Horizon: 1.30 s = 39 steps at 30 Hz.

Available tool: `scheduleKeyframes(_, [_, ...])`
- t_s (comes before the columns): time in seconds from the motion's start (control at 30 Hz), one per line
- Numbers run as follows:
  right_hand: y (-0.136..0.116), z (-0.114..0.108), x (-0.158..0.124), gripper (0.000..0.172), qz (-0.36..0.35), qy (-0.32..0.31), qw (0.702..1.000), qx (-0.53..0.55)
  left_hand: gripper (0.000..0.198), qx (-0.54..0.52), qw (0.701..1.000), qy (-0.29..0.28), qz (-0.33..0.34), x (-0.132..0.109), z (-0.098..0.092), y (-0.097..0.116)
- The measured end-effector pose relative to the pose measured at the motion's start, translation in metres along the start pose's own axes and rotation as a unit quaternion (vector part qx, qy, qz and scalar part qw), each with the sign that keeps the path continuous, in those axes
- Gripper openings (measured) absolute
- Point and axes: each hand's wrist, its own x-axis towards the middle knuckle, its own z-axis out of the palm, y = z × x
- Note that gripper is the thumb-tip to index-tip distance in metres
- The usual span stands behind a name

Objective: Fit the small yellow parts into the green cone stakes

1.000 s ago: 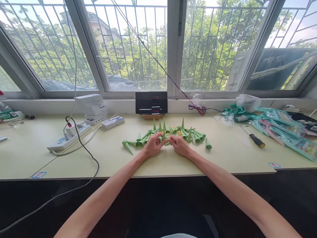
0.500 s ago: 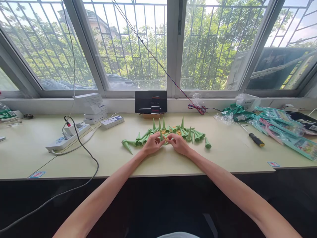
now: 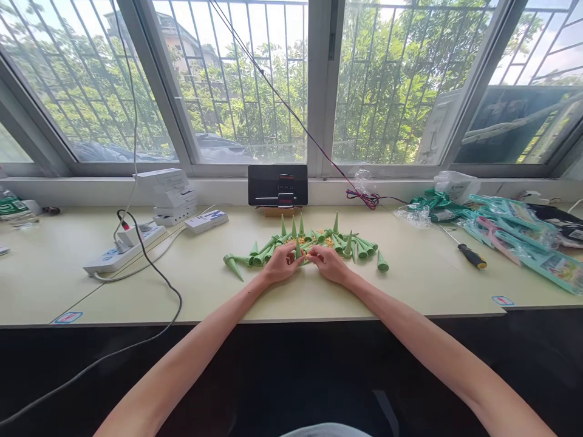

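Near the front middle of the bench lies a heap of green plastic cone-shaped spikes (image 3: pixel 362 252), some standing point up and others on their sides. Small yellow-orange pieces (image 3: pixel 328 241) are scattered among them. My left hand (image 3: pixel 282 262) is closed at the near side of the heap, with one green cone (image 3: pixel 298 247) upright at its thumb and forefinger. Facing it, my right hand (image 3: pixel 328 262) pinches a small yellow-orange piece, mostly hidden by the fingertips. The fingertips of both hands almost meet.
A dark-screened device (image 3: pixel 277 185) leans by the window behind the heap. Leftward are a power strip (image 3: pixel 107 261), its cables and white boxes (image 3: pixel 170 197). On the right lie a screwdriver (image 3: pixel 472 256) and teal packages (image 3: pixel 542 255). The bench's front edge (image 3: pixel 305 321) passes beneath my forearms.
The green cone at my left hand has shifted very slightly to the right. Both hands otherwise stay in nearly the same place and pose.
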Motion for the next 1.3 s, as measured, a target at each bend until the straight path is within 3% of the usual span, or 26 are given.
scheduleKeyframes(0.4, [0.0011, 0.0005, -0.0003, 0.037, -0.008, -0.008, 0.999, -0.049, 0.015, 0.015, 1.000, -0.013, 0.018, -0.0003, 0.0000, 0.0023])
scheduleKeyframes(0.67, [-0.0013, 0.0001, -0.0010, 0.040, 0.012, -0.015, 0.999, -0.039, 0.016, 0.019, 1.000, -0.003, 0.018, -0.0006, 0.0017, -0.0020])
scheduleKeyframes(0.9, [-0.0024, -0.0005, -0.0008, 0.024, 0.018, -0.017, 0.999, -0.024, 0.015, 0.040, 0.999, -0.001, 0.019, -0.0007, 0.0004, -0.0014])
scheduleKeyframes(1.3, [0.0026, -0.0002, -0.0008, 0.016, 0.033, 0.003, 0.999, 0.020, 0.020, 0.017, 1.000, -0.005, 0.011, -0.0013, 0.0003, -0.0036])
